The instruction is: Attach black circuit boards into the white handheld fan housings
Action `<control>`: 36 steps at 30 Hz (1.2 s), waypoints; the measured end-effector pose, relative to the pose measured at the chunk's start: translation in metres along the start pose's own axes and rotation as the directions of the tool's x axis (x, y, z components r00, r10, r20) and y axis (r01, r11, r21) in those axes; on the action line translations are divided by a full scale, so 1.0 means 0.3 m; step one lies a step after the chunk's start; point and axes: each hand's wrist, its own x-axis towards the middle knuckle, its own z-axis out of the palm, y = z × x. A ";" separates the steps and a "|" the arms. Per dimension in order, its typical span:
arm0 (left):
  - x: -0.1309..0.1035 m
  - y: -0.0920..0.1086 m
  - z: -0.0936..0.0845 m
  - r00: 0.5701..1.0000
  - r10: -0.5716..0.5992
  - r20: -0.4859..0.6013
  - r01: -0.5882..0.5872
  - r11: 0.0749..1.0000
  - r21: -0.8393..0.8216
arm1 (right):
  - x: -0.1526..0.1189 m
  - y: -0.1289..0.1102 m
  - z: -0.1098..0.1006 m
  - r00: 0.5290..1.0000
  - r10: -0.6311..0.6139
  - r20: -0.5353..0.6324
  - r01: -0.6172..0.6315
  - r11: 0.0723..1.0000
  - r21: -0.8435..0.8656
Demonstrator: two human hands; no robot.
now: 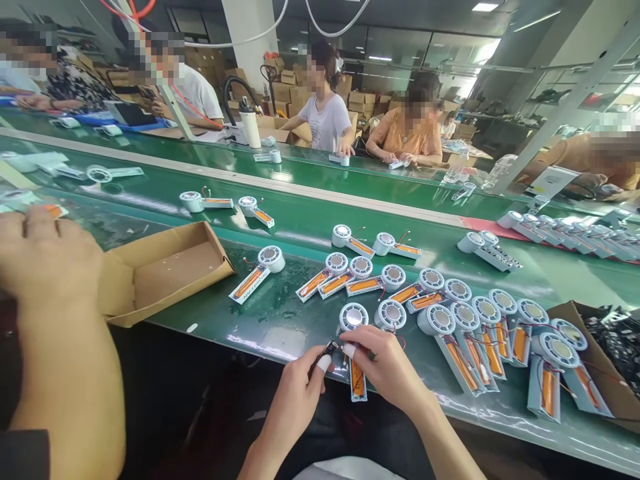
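Head view: at a green conveyor belt (pixel 300 233), a small white handheld fan half (pixel 354 347), its round head up and orange battery showing in the handle, is held at the near edge. The right hand (pixel 393 367) is closed on the fan's handle, fingertips pinched at its neck. The left hand (pixel 295 393), a white cot on the thumb, is pinched on a small dark part (pixel 331 347) touching the fan at 9 o'clock. More fan halves (pixel 475 333) are laid in rows at 2 o'clock. An open cardboard box (pixel 160 270) is seen at 10 o'clock, beside a neighbour's forearm (pixel 65 373). Seated workers (pixel 327 110) are lined across the belt at 12 o'clock.
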 end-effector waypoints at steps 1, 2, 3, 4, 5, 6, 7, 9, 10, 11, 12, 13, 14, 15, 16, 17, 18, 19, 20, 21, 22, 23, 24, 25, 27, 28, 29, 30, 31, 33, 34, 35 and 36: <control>-0.003 0.001 0.004 0.999 -0.033 -0.008 0.033 0.998 -0.046 | -0.003 0.000 0.005 1.000 0.023 -0.020 -0.022 0.999 0.029; -0.007 0.003 0.009 0.998 -0.059 -0.022 0.057 0.995 -0.087 | -0.006 0.000 0.010 0.998 0.040 -0.038 -0.039 0.998 0.048; -0.010 0.008 0.014 0.996 -0.077 -0.039 0.072 0.990 -0.118 | -0.010 -0.001 0.015 0.997 0.051 -0.056 -0.048 0.997 0.059; -0.014 0.013 0.019 0.995 -0.087 -0.055 0.079 0.988 -0.134 | -0.013 0.000 0.021 0.996 0.056 -0.074 -0.051 0.997 0.063; -0.017 0.021 0.022 0.994 -0.090 -0.064 0.081 0.987 -0.139 | -0.017 0.001 0.028 0.994 0.053 -0.093 -0.048 0.997 0.057; -0.020 0.030 0.025 0.994 -0.089 -0.064 0.080 0.988 -0.134 | -0.020 0.004 0.034 0.993 0.043 -0.110 -0.039 0.998 0.041; -0.022 0.039 0.028 0.995 -0.085 -0.056 0.078 0.989 -0.128 | -0.024 0.009 0.042 0.993 0.026 -0.119 -0.024 1.000 0.016; -0.024 0.056 0.031 0.996 -0.079 -0.035 0.073 0.989 -0.128 | -0.031 0.019 0.055 0.993 -0.015 -0.118 0.010 0.999 -0.049; -0.023 0.064 0.032 0.997 -0.077 -0.028 0.073 0.988 -0.139 | -0.035 0.024 0.060 0.993 -0.034 -0.109 0.025 0.996 -0.080; -0.021 0.070 0.033 0.997 -0.078 -0.023 0.073 0.985 -0.154 | -0.038 0.027 0.065 0.994 -0.051 -0.099 0.041 0.993 -0.107; -0.019 0.075 0.033 0.997 -0.080 -0.022 0.075 0.983 -0.170 | -0.041 0.030 0.068 0.994 -0.069 -0.088 0.057 0.990 -0.127; -0.015 0.079 0.033 0.996 -0.085 -0.021 0.080 0.980 -0.185 | -0.044 0.031 0.071 0.993 -0.085 -0.078 0.074 0.987 -0.140; -0.011 0.082 0.032 0.995 -0.094 -0.017 0.089 0.976 -0.197 | -0.046 0.032 0.072 0.993 -0.100 -0.068 0.089 0.985 -0.148; -0.006 0.084 0.031 0.994 -0.106 -0.008 0.102 0.973 -0.208 | -0.048 0.031 0.073 0.992 -0.110 -0.059 0.100 0.983 -0.152; -0.002 0.085 0.029 0.993 -0.120 0.005 0.118 0.968 -0.219 | -0.050 0.030 0.072 0.992 -0.113 -0.054 0.104 0.983 -0.149; 0.002 0.085 0.028 0.991 -0.134 0.020 0.135 0.964 -0.231 | -0.052 0.029 0.071 0.993 -0.106 -0.051 0.098 0.986 -0.135; 0.005 0.083 0.026 0.989 -0.145 0.032 0.149 0.958 -0.244 | -0.053 0.028 0.070 0.995 -0.086 -0.051 0.080 0.990 -0.113; 0.007 0.081 0.025 0.987 -0.154 0.043 0.160 0.954 -0.255 | -0.054 0.026 0.067 0.997 -0.060 -0.051 0.055 0.995 -0.085; 0.008 0.079 0.025 0.986 -0.162 0.052 0.170 0.949 -0.266 | -0.054 0.025 0.064 0.998 -0.032 -0.047 0.029 0.998 -0.052; 0.009 0.076 0.025 0.984 -0.169 0.057 0.178 0.945 -0.276 | -0.054 0.025 0.060 0.999 -0.006 -0.039 0.005 1.000 -0.020; 0.008 0.072 0.026 0.982 -0.177 0.059 0.186 0.941 -0.284 | -0.054 0.024 0.057 0.999 0.012 -0.031 -0.012 1.000 0.004; 0.007 0.070 0.028 0.982 -0.182 0.058 0.191 0.938 -0.288 | -0.053 0.023 0.055 0.999 0.021 -0.027 -0.020 1.000 0.020; 0.006 0.068 0.031 0.982 -0.181 0.050 0.187 0.940 -0.285 | -0.052 0.022 0.053 0.999 0.022 -0.030 -0.021 0.999 0.030; 0.004 0.067 0.034 0.985 -0.170 0.037 0.174 0.945 -0.277 | -0.050 0.020 0.054 0.999 0.023 -0.043 -0.022 0.999 0.037; -0.001 0.066 0.040 0.992 -0.128 -0.010 0.121 0.960 -0.251 | -0.045 0.017 0.061 0.994 0.030 -0.106 -0.026 0.999 0.045; -0.004 0.066 0.043 0.994 -0.107 -0.035 0.095 0.966 -0.240 | -0.042 0.017 0.067 0.988 0.035 -0.149 -0.029 0.999 0.042; -0.008 0.066 0.046 0.994 -0.091 -0.060 0.075 0.970 -0.231 | -0.040 0.016 0.073 0.980 0.037 -0.197 -0.031 0.999 0.031; -0.012 0.066 0.049 0.993 -0.082 -0.083 0.062 0.973 -0.223 | -0.037 0.017 0.080 0.970 0.033 -0.241 -0.032 0.999 0.008; -0.016 0.066 0.051 0.991 -0.078 -0.104 0.054 0.976 -0.211 | -0.035 0.018 0.086 0.960 0.022 -0.278 -0.030 0.999 -0.026; -0.024 0.066 0.052 0.989 -0.065 -0.135 0.044 0.987 -0.152 | -0.030 0.020 0.095 0.950 -0.011 -0.311 -0.024 0.994 -0.109; -0.026 0.066 0.051 0.988 -0.053 -0.145 0.038 0.994 -0.104 | -0.029 0.021 0.098 0.950 -0.029 -0.312 -0.019 0.989 -0.150; -0.028 0.067 0.050 0.988 -0.039 -0.152 0.031 0.998 -0.053 | -0.027 0.022 0.099 0.951 -0.045 -0.306 -0.012 0.983 -0.183; -0.029 0.068 0.048 0.988 -0.024 -0.155 0.023 1.000 -0.008 | -0.026 0.022 0.100 0.953 -0.059 -0.296 -0.005 0.978 -0.211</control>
